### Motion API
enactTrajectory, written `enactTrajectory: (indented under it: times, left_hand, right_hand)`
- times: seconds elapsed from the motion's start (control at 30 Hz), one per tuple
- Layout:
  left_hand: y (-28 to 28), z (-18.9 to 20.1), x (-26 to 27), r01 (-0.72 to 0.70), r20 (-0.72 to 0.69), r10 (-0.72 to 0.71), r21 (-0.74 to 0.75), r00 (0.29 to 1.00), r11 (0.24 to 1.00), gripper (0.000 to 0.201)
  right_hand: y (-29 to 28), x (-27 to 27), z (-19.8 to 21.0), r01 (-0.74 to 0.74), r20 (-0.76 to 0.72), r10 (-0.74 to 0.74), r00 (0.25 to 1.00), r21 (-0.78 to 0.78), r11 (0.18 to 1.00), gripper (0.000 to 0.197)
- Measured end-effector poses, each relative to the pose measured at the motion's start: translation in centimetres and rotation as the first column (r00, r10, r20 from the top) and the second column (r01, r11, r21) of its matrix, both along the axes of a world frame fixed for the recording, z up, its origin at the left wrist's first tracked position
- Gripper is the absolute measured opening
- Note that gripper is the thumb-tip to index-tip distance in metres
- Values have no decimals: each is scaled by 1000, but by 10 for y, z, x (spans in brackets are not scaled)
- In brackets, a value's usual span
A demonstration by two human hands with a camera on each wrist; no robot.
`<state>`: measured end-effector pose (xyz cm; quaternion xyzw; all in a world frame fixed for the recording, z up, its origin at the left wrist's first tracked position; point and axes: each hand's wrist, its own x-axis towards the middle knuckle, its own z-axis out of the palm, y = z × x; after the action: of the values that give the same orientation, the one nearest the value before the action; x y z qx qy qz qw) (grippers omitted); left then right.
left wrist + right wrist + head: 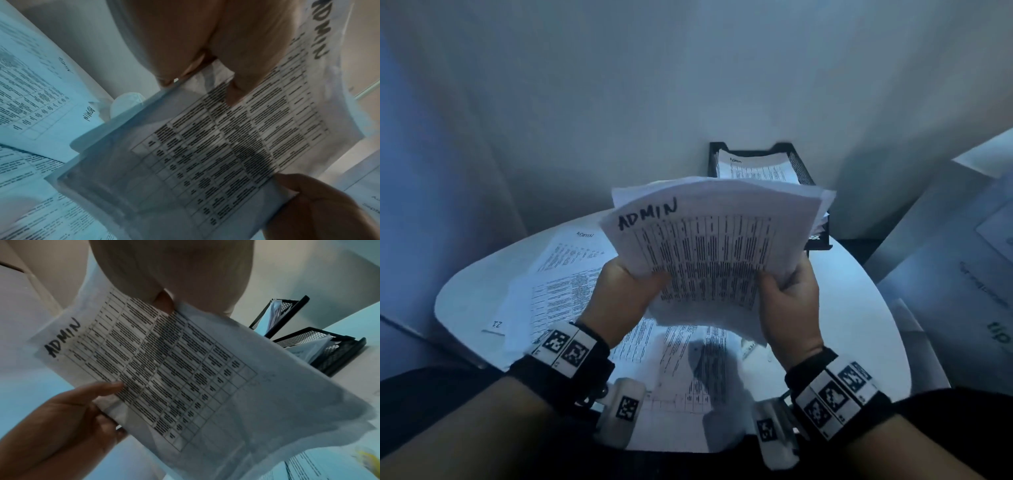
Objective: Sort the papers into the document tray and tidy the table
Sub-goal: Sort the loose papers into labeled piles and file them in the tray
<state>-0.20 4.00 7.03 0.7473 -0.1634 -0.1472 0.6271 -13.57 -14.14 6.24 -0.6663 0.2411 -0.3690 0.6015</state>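
Observation:
A sheaf of white papers (709,253), its top sheet a printed table headed "ADMIN" in black marker, is held up above the round white table (859,308). My left hand (633,281) grips its left edge with the thumb on the front. My right hand (791,291) grips the right edge the same way. The same stack (226,146) fills the left wrist view, and the stack (174,369) also fills the right wrist view. Behind it stands a black mesh document tray (799,164) with printed sheets in its tiers; the tray (329,350) shows at right.
More printed sheets (565,274) lie spread over the table's left and near parts, one also marked "ADMIN". White walls or panels close in behind and at both sides. Large white boxes or boards (955,267) lean at the right.

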Motion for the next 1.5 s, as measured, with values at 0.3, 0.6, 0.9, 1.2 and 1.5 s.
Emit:
enactTrajectory:
  times: [0.3,0.6,0.9,1.2,1.5]
  left_hand:
    - [1,-4,4,85,-14,-85,10,996,996,27]
    - [-7,-24,9,62,40,-72,212,997,975,30]
    - [7,-25,59,-244,-112,239,-34,965,969,17]
    - [18,-23,53,-78,-268,124,178,956,981,28]
    - [50,-8,84,279,-183,-211,629,960,726,16]
  right_hand:
    - [-3,5,-17,-78,54,69,996,189,979,46]
    - [-10,3,-66,-59,-408,157,899,242,968,17]
    - [19,-11,-60,-64,-53,174,983,793,606,10]
    - [66,-12,-72,-65,-215,395,893,806,588,10]
    - [19,-27,-93,125,-228,198,953,894,430,23]
